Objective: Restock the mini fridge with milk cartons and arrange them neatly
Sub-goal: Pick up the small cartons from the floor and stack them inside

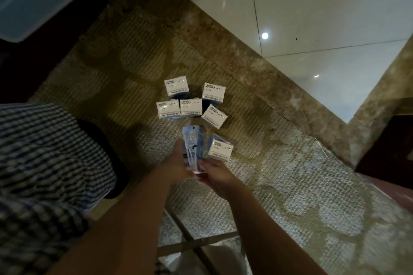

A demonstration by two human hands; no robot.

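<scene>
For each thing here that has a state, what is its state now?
Held carton: lifted, gripped by both hands.
Six cartons: upright on the carpet, loosely grouped.
Left hand: closed on the held carton.
Right hand: closed on its lower end.

Printed labels on milk cartons (176,88), too blurred to read

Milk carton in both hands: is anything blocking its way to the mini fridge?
Cannot tell. Both the left hand and right hand hold the milk carton above the carpet, beside six standing cartons. No open fridge shows in this view.
</scene>
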